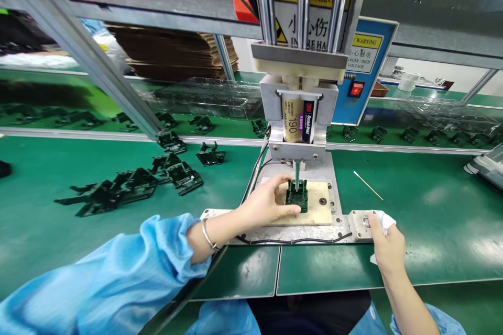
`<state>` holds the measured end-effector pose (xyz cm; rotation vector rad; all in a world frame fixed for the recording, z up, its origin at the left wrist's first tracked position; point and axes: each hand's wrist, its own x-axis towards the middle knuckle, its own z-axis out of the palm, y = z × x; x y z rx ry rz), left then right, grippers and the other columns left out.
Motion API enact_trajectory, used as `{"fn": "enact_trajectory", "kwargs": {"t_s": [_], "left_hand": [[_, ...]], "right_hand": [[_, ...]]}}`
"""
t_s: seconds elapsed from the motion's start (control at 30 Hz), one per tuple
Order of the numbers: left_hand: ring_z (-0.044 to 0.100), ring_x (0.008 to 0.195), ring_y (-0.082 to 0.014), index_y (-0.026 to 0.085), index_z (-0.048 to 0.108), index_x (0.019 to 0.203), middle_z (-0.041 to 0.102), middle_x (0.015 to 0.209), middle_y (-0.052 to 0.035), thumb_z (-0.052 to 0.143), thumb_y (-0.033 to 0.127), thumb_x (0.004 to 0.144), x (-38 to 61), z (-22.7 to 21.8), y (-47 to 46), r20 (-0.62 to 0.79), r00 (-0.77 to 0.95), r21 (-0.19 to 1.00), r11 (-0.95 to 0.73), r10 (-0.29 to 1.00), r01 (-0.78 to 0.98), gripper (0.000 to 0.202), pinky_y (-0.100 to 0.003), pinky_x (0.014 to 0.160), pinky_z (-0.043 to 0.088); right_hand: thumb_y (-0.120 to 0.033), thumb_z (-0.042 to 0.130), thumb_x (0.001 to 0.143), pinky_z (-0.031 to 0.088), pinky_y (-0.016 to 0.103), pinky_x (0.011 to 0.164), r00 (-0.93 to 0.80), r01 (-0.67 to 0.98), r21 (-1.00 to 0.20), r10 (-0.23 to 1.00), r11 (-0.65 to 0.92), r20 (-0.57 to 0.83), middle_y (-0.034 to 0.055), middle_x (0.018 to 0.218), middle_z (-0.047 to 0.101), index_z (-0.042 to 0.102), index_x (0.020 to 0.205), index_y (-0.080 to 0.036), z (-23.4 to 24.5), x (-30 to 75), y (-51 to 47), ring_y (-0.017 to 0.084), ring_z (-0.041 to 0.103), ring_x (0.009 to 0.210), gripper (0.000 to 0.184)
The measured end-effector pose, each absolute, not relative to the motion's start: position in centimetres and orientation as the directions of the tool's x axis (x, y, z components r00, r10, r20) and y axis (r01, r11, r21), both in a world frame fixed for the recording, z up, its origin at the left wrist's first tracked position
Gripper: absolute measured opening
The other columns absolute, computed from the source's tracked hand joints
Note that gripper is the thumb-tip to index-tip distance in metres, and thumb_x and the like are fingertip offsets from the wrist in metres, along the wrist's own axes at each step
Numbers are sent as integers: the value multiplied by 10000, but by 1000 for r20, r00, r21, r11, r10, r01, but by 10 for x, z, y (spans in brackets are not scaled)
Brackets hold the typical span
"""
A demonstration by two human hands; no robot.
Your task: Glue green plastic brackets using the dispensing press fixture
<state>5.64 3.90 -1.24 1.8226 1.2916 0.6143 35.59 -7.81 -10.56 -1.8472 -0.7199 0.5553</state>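
Note:
My left hand point(271, 199) has its thumb and fingers around a small dark plastic part point(297, 200), which sits on a cream plate point(319, 214). Straight above the part comes the tip of a mixing nozzle point(297, 174), fed by a two-barrel adhesive cartridge point(298, 120) in the dispensing machine. At the right end of the metal base, my right hand point(389, 243) has closed fingers on a crumpled white tissue point(385, 218). Its thumb rests at a round button point(366, 222) on the end block; whether it presses is unclear.
Several dark plastic parts point(133, 183) lie piled on the green table at left. A cotton swab point(368, 185) lies right of the machine. Behind, a conveyor point(236, 133) carries more parts. A blue control box point(363, 97) and a slanted metal post point(94, 57) stand nearby.

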Motion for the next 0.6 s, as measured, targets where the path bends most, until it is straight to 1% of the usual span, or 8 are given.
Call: {"fn": "enact_trajectory", "kwargs": {"t_s": [0.07, 0.1, 0.13, 0.2, 0.3, 0.4, 0.47, 0.6], "left_hand": [[609, 1124, -373, 199, 513, 1429, 618, 1213, -156, 867, 637, 531, 44, -5, 34, -15, 281, 764, -170, 960, 622, 1061, -499, 971, 518], [568, 1223, -405, 201, 511, 1450, 590, 1310, -176, 840, 667, 546, 35, -2, 31, 12, 225, 735, -161, 974, 658, 1069, -525, 1021, 500], [534, 1287, -422, 204, 544, 1430, 583, 1355, -176, 802, 690, 579, 23, 0, 28, 29, 158, 720, -130, 987, 682, 1014, -530, 1039, 497], [523, 1322, -431, 215, 661, 1283, 628, 1339, -149, 761, 703, 614, -6, 0, 22, 5, -1, 747, -3, 1000, 664, 834, -488, 971, 547], [614, 1221, -400, 221, 722, 1112, 692, 1269, -124, 839, 687, 503, -45, -10, 9, -190, -168, 848, 247, 967, 469, 776, -381, 787, 593], [696, 1026, -316, 201, 699, 1133, 741, 1152, -125, 879, 688, 499, -61, -25, -3, -351, -138, 894, 375, 926, 245, 820, -335, 756, 587], [705, 936, -272, 199, 663, 1183, 749, 1119, -115, 895, 678, 515, -59, -33, -9, -363, -140, 914, 381, 921, 138, 855, -313, 743, 582], [687, 892, -225, 193, 646, 1171, 735, 1161, -102, 894, 708, 491, -47, -49, -14, -294, -235, 951, 307, 926, 18, 889, -260, 703, 559]], "right_hand": [[-802, 672, 650, 521, 368, 784, 723, 224, -930, 689, -291, -42, 129, 913, 768, 764, 903, -144, -104, 356, -78, 335, 690, 931, 711], [-806, 671, 648, 521, 364, 775, 727, 222, -929, 685, -297, -45, 131, 917, 768, 765, 899, -145, -103, 356, -78, 334, 690, 931, 713], [-807, 681, 634, 519, 362, 763, 731, 217, -926, 680, -308, -54, 133, 917, 767, 764, 890, -147, -102, 356, -78, 335, 690, 923, 713], [-802, 723, 579, 516, 359, 733, 737, 206, -915, 670, -346, -88, 134, 901, 763, 761, 863, -152, -100, 357, -77, 335, 690, 890, 710], [-785, 754, 533, 515, 362, 715, 730, 200, -896, 671, -396, -134, 132, 878, 758, 752, 842, -156, -98, 358, -76, 336, 690, 871, 701], [-788, 732, 545, 514, 376, 761, 734, 193, -904, 667, -382, -126, 128, 890, 760, 740, 861, -156, -97, 357, -76, 337, 687, 900, 707], [-798, 737, 538, 509, 379, 764, 745, 192, -909, 658, -370, -110, 127, 876, 758, 729, 859, -153, -98, 356, -76, 334, 686, 890, 720], [-843, 726, 560, 508, 375, 748, 750, 230, -909, 659, -347, -62, 121, 854, 758, 728, 865, -152, -101, 357, -78, 329, 691, 873, 756]]}}
